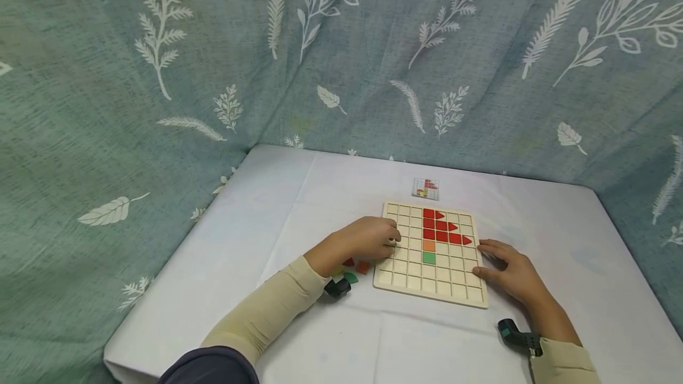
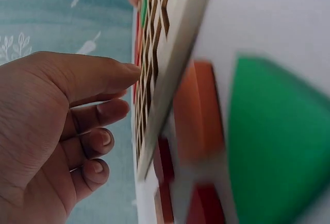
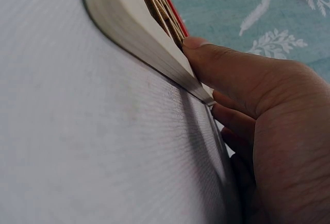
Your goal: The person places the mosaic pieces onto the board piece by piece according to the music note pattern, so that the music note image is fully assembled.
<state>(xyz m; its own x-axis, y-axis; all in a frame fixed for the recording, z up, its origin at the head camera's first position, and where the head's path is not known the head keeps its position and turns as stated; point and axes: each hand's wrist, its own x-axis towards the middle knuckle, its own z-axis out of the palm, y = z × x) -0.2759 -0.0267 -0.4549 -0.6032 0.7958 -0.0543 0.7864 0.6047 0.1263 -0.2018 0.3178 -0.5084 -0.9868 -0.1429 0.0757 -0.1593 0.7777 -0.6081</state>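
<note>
A square wooden grid board (image 1: 405, 283) lies on the table with red squares and red pointed pieces (image 1: 443, 235) in three rows, an orange square (image 1: 429, 246) and a green square (image 1: 429, 258) below them. Over the board's left edge is my left hand (image 1: 370, 237), fingers bent and thumb tip close to the index finger; no piece shows between them in the left wrist view. At the right edge, my right hand (image 1: 509, 271) touches the board with spread thumb and fingers. In the right wrist view its thumb (image 3: 227, 69) lies against the board's upper edge.
Loose pieces lie left of the board, among them an orange square (image 1: 363, 267) and a green rounded piece (image 1: 350, 277), partly behind my left wrist. A small pattern card (image 1: 425, 189) lies behind the board. Leaf-patterned cloth (image 1: 341, 76) hangs around the white table (image 1: 288, 194).
</note>
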